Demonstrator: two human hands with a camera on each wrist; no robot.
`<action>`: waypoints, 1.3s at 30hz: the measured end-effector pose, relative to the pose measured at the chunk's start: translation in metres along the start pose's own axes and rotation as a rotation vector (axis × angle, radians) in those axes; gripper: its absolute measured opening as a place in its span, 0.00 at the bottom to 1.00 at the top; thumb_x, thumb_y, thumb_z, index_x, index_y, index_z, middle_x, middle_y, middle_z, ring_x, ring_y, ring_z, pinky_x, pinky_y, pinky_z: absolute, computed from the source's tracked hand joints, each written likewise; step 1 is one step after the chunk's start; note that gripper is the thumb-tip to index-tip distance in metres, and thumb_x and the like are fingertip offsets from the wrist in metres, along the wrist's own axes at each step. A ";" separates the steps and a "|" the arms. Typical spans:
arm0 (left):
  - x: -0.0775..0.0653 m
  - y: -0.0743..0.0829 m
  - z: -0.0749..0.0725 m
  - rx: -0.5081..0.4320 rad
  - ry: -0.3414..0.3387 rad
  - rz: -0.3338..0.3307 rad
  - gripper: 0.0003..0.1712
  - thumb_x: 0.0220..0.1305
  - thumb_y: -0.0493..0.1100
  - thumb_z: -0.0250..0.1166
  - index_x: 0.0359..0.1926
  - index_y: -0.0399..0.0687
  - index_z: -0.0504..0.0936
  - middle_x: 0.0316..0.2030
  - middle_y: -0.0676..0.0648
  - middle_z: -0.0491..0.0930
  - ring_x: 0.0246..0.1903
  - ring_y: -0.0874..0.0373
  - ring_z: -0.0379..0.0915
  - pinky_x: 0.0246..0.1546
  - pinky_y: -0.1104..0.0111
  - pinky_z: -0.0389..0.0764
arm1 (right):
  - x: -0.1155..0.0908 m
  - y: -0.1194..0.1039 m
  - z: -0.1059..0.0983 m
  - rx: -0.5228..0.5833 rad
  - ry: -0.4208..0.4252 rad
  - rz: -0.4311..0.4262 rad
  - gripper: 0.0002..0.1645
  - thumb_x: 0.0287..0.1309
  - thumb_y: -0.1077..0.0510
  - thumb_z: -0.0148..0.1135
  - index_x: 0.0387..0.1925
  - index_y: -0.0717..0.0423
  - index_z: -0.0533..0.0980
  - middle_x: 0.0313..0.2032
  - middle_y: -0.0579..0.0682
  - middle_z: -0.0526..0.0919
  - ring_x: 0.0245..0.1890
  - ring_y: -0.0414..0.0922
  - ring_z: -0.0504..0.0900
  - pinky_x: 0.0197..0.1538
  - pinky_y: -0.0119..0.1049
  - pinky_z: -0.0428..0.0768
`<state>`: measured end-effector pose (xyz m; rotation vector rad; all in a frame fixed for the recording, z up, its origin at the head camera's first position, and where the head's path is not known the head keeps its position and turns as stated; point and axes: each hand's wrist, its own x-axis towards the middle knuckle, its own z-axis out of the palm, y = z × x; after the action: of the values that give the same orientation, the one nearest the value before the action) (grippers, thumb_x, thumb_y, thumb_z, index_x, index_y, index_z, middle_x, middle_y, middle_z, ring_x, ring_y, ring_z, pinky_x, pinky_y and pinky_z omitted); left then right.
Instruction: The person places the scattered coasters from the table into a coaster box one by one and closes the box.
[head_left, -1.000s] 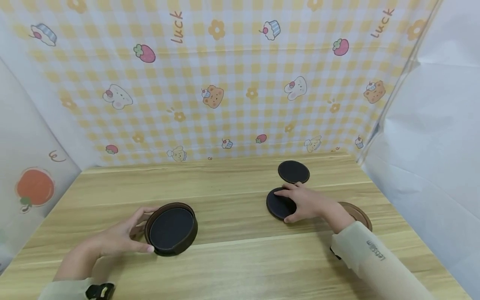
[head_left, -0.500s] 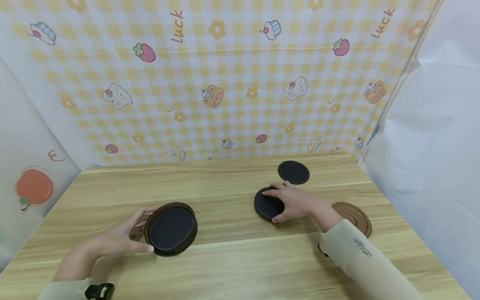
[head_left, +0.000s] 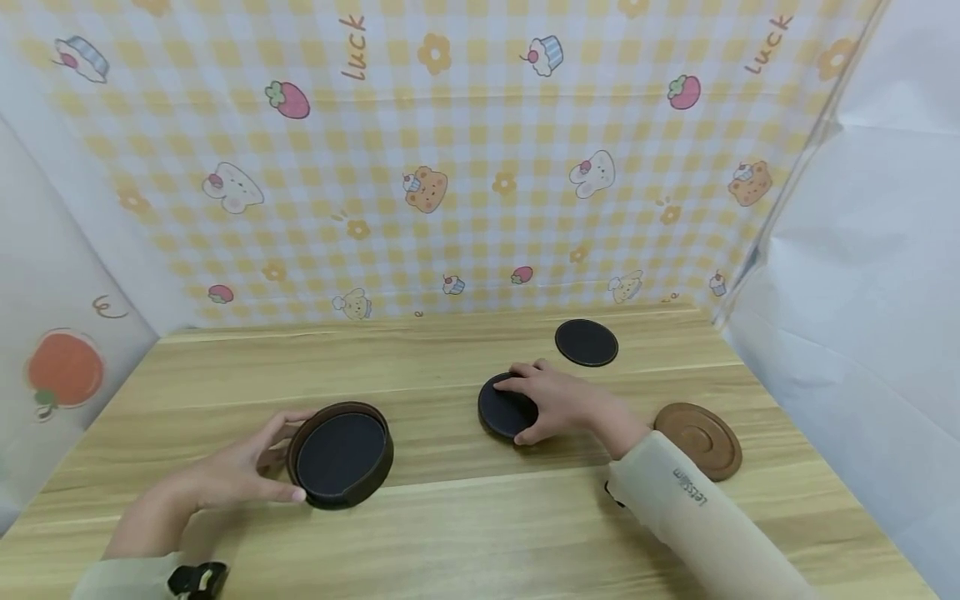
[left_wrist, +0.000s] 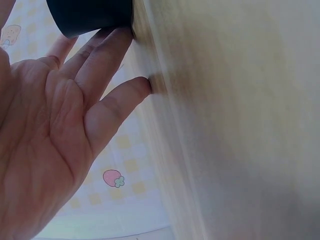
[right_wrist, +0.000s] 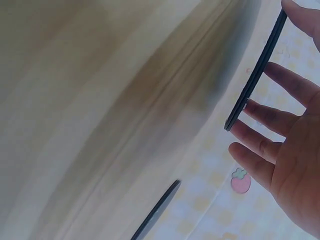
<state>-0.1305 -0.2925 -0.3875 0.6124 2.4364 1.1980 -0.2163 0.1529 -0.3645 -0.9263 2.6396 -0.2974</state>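
Observation:
Around the left side of a round, dark coaster holder (head_left: 381,467), my left hand (head_left: 236,472) grips with thumb in front and fingers behind. A black coaster (head_left: 341,454) lies inside the holder. The left wrist view shows the holder's dark wall (left_wrist: 92,15) against the fingers. My right hand (head_left: 562,406) pinches round black coasters (head_left: 504,410) by the edge, right of the holder. In the right wrist view, two thin layers of these coasters (right_wrist: 257,70) show edge-on, raised off the table.
Another black coaster (head_left: 587,342) lies flat toward the back right. A brown round lid-like disc (head_left: 697,440) with a raised ring rests near the table's right side. A checked cloth (head_left: 480,167) hangs behind the wooden table (head_left: 450,533).
My right hand has carried the black coasters leftward, toward the holder, uncovering more of the brown disc. The left hand and holder have stayed in place.

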 end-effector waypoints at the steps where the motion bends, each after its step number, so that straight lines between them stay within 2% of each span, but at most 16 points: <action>1: 0.000 0.000 0.000 -0.002 -0.002 -0.003 0.52 0.55 0.42 0.75 0.73 0.45 0.52 0.67 0.28 0.64 0.66 0.35 0.64 0.57 0.61 0.78 | 0.002 -0.002 0.000 -0.001 -0.001 -0.006 0.47 0.51 0.40 0.73 0.72 0.41 0.65 0.75 0.55 0.58 0.69 0.56 0.63 0.62 0.51 0.74; 5: 0.000 0.000 0.000 -0.011 -0.012 0.018 0.53 0.55 0.40 0.75 0.73 0.42 0.50 0.67 0.25 0.62 0.64 0.22 0.61 0.56 0.49 0.78 | 0.007 -0.009 0.000 -0.004 0.000 -0.028 0.47 0.51 0.40 0.73 0.72 0.40 0.66 0.74 0.54 0.59 0.69 0.55 0.63 0.62 0.50 0.74; 7: 0.001 0.000 0.000 -0.006 -0.014 0.012 0.53 0.56 0.40 0.75 0.73 0.43 0.50 0.67 0.26 0.62 0.64 0.22 0.61 0.55 0.52 0.78 | 0.010 -0.011 0.001 -0.010 0.002 -0.042 0.47 0.51 0.39 0.73 0.71 0.40 0.66 0.74 0.54 0.60 0.69 0.55 0.64 0.63 0.50 0.73; 8: 0.001 0.000 0.000 -0.011 -0.017 0.022 0.53 0.56 0.40 0.74 0.73 0.41 0.50 0.67 0.24 0.62 0.64 0.20 0.60 0.55 0.48 0.77 | 0.011 -0.013 0.001 -0.011 0.002 -0.049 0.47 0.51 0.39 0.73 0.71 0.39 0.66 0.74 0.54 0.60 0.69 0.55 0.64 0.63 0.49 0.73; 9: 0.001 0.001 0.000 -0.010 -0.015 0.013 0.53 0.56 0.40 0.74 0.73 0.42 0.50 0.67 0.25 0.62 0.64 0.21 0.60 0.56 0.50 0.78 | 0.013 -0.014 0.002 -0.017 0.001 -0.055 0.47 0.51 0.39 0.72 0.71 0.39 0.66 0.74 0.54 0.60 0.69 0.55 0.64 0.63 0.49 0.73; 14: 0.000 0.002 0.001 -0.016 -0.012 -0.001 0.53 0.56 0.41 0.75 0.73 0.41 0.50 0.67 0.24 0.62 0.64 0.20 0.60 0.57 0.44 0.76 | 0.020 -0.023 0.004 -0.036 -0.004 -0.092 0.47 0.51 0.38 0.71 0.72 0.39 0.66 0.74 0.54 0.60 0.68 0.54 0.64 0.64 0.49 0.73; 15: 0.000 0.003 0.001 -0.012 -0.009 -0.010 0.53 0.55 0.41 0.75 0.73 0.41 0.50 0.67 0.25 0.62 0.64 0.20 0.61 0.57 0.47 0.77 | 0.021 -0.025 0.004 -0.039 -0.005 -0.097 0.47 0.51 0.38 0.71 0.72 0.39 0.65 0.74 0.54 0.60 0.68 0.54 0.64 0.64 0.49 0.73; 16: 0.000 0.003 0.001 -0.014 -0.009 -0.010 0.53 0.55 0.41 0.75 0.73 0.41 0.50 0.67 0.25 0.62 0.63 0.20 0.61 0.57 0.45 0.76 | 0.023 -0.027 0.004 -0.040 -0.005 -0.103 0.47 0.51 0.38 0.71 0.72 0.39 0.66 0.74 0.54 0.61 0.68 0.54 0.64 0.64 0.48 0.73; 17: 0.000 0.003 0.001 -0.011 -0.007 -0.019 0.53 0.55 0.42 0.75 0.73 0.42 0.50 0.67 0.25 0.62 0.63 0.21 0.63 0.57 0.47 0.76 | 0.024 -0.029 0.004 -0.041 -0.005 -0.106 0.47 0.51 0.38 0.71 0.72 0.39 0.66 0.74 0.54 0.60 0.68 0.53 0.64 0.64 0.48 0.73; 19: 0.000 0.002 0.001 -0.017 -0.008 -0.004 0.53 0.55 0.41 0.74 0.73 0.40 0.50 0.66 0.23 0.62 0.61 0.18 0.63 0.56 0.40 0.75 | 0.026 -0.034 0.004 -0.042 -0.005 -0.112 0.47 0.51 0.38 0.71 0.71 0.39 0.66 0.73 0.53 0.61 0.68 0.53 0.64 0.63 0.48 0.74; 24: 0.001 -0.001 0.001 0.000 0.001 0.018 0.53 0.55 0.40 0.75 0.73 0.40 0.50 0.65 0.23 0.63 0.61 0.19 0.64 0.55 0.35 0.72 | 0.032 -0.048 0.003 -0.036 -0.009 -0.135 0.46 0.50 0.39 0.72 0.71 0.39 0.67 0.73 0.52 0.62 0.67 0.52 0.64 0.62 0.47 0.74; 27: 0.001 -0.002 0.001 0.012 0.005 0.016 0.53 0.54 0.40 0.75 0.73 0.41 0.50 0.65 0.24 0.64 0.62 0.21 0.64 0.55 0.45 0.77 | 0.035 -0.056 0.004 -0.040 -0.014 -0.148 0.46 0.50 0.39 0.72 0.71 0.38 0.66 0.73 0.51 0.61 0.67 0.50 0.63 0.62 0.45 0.75; 29: 0.001 -0.002 0.001 0.008 0.004 0.019 0.53 0.54 0.39 0.75 0.73 0.41 0.50 0.65 0.24 0.64 0.62 0.21 0.63 0.55 0.59 0.79 | 0.037 -0.062 0.004 -0.041 -0.016 -0.155 0.46 0.50 0.39 0.72 0.71 0.37 0.66 0.74 0.50 0.61 0.67 0.50 0.63 0.62 0.44 0.75; 32: 0.001 -0.002 0.001 -0.011 0.002 0.023 0.52 0.54 0.39 0.74 0.73 0.41 0.51 0.66 0.25 0.63 0.63 0.21 0.62 0.52 0.75 0.75 | 0.041 -0.069 0.005 -0.040 -0.022 -0.171 0.46 0.50 0.39 0.72 0.71 0.37 0.66 0.74 0.51 0.60 0.68 0.49 0.62 0.62 0.43 0.75; 34: 0.001 -0.001 0.001 -0.029 -0.003 0.024 0.53 0.55 0.39 0.74 0.73 0.41 0.50 0.66 0.25 0.63 0.64 0.21 0.61 0.51 0.80 0.71 | 0.043 -0.073 0.005 -0.046 -0.018 -0.187 0.46 0.50 0.39 0.71 0.71 0.38 0.66 0.74 0.51 0.60 0.67 0.49 0.62 0.62 0.42 0.74; 39: 0.001 -0.001 0.001 -0.039 -0.010 0.020 0.53 0.55 0.39 0.74 0.73 0.41 0.50 0.66 0.24 0.62 0.63 0.20 0.61 0.51 0.81 0.70 | 0.049 -0.085 0.002 -0.084 -0.007 -0.224 0.46 0.50 0.38 0.70 0.71 0.37 0.66 0.73 0.51 0.61 0.67 0.49 0.63 0.62 0.39 0.74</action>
<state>-0.1316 -0.2920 -0.3889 0.6320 2.3975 1.2447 -0.2034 0.0562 -0.3529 -1.2514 2.5614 -0.2363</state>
